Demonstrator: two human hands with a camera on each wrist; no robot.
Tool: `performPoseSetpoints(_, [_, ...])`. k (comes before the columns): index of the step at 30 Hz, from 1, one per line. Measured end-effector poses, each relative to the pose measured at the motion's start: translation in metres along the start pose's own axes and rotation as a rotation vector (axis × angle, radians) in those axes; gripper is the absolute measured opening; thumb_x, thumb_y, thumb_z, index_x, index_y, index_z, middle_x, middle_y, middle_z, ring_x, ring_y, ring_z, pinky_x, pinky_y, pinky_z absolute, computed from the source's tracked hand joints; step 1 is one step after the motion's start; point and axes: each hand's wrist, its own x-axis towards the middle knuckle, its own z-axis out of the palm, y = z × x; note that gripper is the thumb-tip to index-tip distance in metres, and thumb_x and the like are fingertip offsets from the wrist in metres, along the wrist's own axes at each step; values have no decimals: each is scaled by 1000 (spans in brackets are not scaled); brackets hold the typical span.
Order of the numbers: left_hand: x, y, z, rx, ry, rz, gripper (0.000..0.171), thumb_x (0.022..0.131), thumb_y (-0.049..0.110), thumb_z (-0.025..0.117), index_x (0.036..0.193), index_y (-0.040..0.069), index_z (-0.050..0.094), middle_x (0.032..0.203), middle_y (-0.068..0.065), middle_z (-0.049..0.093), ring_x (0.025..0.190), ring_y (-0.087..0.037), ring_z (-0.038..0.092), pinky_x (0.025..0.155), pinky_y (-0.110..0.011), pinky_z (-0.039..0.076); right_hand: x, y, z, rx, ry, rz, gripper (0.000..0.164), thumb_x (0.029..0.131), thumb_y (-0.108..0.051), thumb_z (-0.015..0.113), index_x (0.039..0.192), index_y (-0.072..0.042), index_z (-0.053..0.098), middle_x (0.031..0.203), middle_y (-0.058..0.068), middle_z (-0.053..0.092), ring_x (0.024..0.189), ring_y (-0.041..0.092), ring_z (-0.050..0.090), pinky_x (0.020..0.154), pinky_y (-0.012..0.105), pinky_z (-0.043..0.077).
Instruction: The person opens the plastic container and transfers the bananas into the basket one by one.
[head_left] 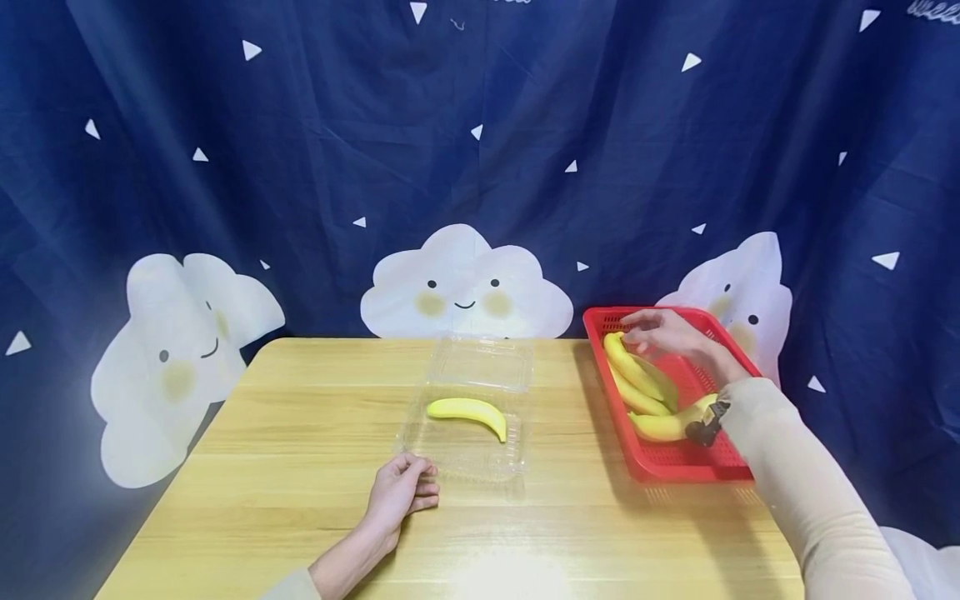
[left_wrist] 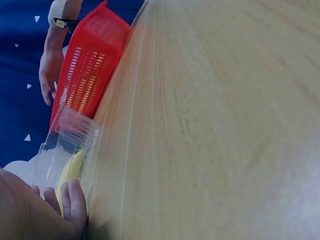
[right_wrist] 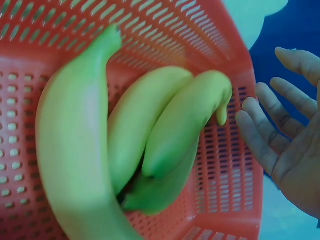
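Note:
A clear plastic clamshell container (head_left: 487, 462) lies with its lid raised back on the wooden table, and one yellow banana (head_left: 468, 409) rests inside it. My left hand (head_left: 399, 493) pinches the container's near left corner; the other fingers stick out loosely beside it, as the left wrist view shows. Over the red basket (head_left: 637, 471), at its far side, my right hand (head_left: 663, 332) hovers with spread, relaxed fingers and nothing in them. Several bananas (right_wrist: 75, 135) lie in the basket just below and beside that hand. One of them (right_wrist: 187, 120) overlaps others.
The basket stands at the table's right edge, its perforated wall rising beside the bananas. A dark blue curtain (head_left: 480, 183) with white clouds hangs right behind the table. Bare wood (head_left: 570, 517) lies between the container and the basket.

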Motion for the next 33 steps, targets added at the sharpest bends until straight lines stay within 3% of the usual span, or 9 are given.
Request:
performPoseSetpoints(4, [1, 0, 0, 1, 6, -2, 14, 99, 9, 56, 101, -2, 65, 91, -3, 71, 70, -11, 70, 66, -26, 68, 4, -14, 4, 58, -14, -17, 56, 100, -18, 70, 147, 6, 51, 106, 10, 72, 83, 20, 69, 79, 30, 67])
performPoseSetpoints(10, [2, 0, -1, -1, 1, -2, 14, 100, 9, 56, 102, -1, 65, 91, -2, 71, 70, -11, 70, 66, -27, 68, 8, -32, 11, 121, -30, -72, 55, 100, -14, 69, 147, 8, 49, 96, -7, 69, 78, 15, 67, 75, 30, 67])
performPoseSetpoints(24, [3, -1, -1, 0, -2, -6, 17, 101, 10, 55, 105, -2, 65, 92, -2, 71, 70, -12, 69, 67, -27, 68, 13, -58, 20, 88, -47, -125, 49, 100, -17, 71, 142, 4, 57, 107, 15, 73, 83, 24, 71, 81, 44, 70])
performPoseSetpoints(33, [2, 0, 0, -4, 1, -3, 15, 101, 10, 55, 102, -1, 65, 92, -2, 71, 70, -11, 69, 66, -26, 67, 15, -72, 37, 79, -117, -196, 43, 99, -10, 69, 139, 2, 60, 96, 3, 72, 79, 23, 71, 76, 40, 70])
